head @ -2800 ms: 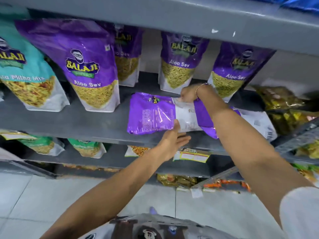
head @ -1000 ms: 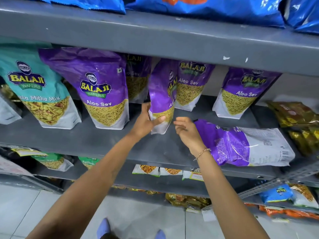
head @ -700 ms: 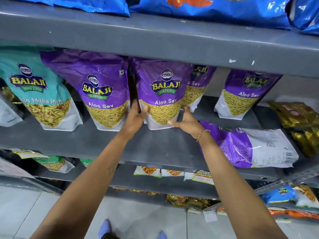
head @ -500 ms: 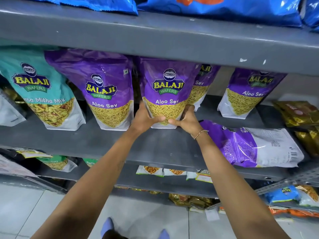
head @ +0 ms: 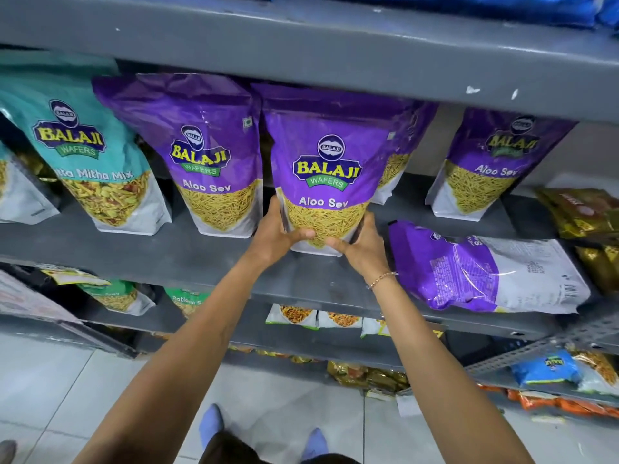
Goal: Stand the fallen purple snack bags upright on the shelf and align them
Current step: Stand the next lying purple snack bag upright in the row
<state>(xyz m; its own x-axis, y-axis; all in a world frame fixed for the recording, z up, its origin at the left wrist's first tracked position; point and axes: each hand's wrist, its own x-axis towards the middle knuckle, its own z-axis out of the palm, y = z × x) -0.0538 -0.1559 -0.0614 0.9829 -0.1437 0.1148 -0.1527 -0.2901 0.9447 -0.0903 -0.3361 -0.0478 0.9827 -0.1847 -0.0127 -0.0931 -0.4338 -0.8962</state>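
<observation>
Both hands, left [head: 274,234] and right [head: 363,247], clasped around upright purple bag [head: 326,175] on shelf [head: 167,252]

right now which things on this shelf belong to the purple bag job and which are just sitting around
Job:
- upright purple Aloo Sev bag, gripped by left hand and right hand
- fallen purple bag lying flat
- grey metal shelf

Just there:
- teal Mitha Mix bag
- gold foil packets

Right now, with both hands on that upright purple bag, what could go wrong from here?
1. The held bag stands close to the shelf front; let go carelessly, it may tip forward.
2. The right hand sits beside the fallen bag, which lies near the edge; a bump could push it off.
3. The left hand could nudge the neighbouring bag.
</observation>
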